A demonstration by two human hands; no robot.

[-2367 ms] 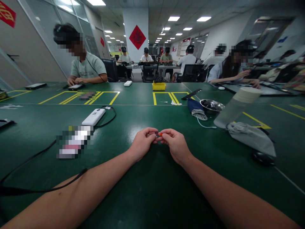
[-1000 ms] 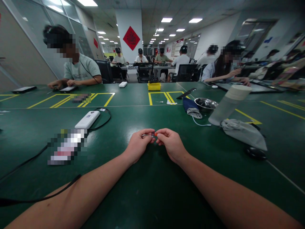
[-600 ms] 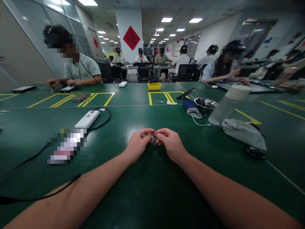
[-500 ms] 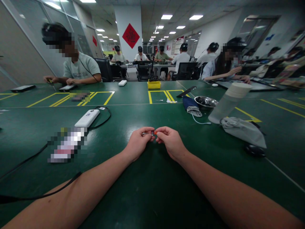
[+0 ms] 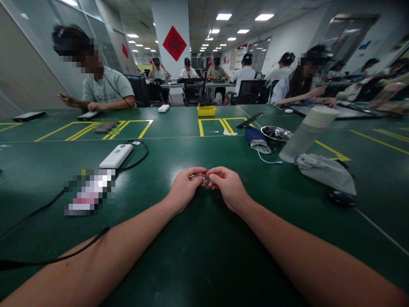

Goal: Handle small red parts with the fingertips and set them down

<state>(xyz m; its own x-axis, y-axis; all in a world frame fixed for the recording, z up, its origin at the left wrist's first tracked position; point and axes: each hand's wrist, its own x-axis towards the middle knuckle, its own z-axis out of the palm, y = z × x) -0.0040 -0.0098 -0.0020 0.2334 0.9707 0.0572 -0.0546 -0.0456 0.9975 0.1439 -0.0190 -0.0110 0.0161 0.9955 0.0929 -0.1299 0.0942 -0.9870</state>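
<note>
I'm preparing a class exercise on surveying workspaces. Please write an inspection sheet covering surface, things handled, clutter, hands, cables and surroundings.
Surface: glossy green tabletop with yellow tape lines.
Things handled: small silvery piece and small orange piece; details too small to tell.
Clutter: white rectangular block marked 15, frosted cylindrical bottle, shiny metal bowl, grey cloth pouch, black mouse.
Hands: left hand pinches the silvery piece; right hand pinches the orange piece.
Cables: black cable beside the white block; thin white cable near the bowl; black strap at lower left.
Surroundings: several seated co-workers; red diamond sign on a white pillar.
</note>
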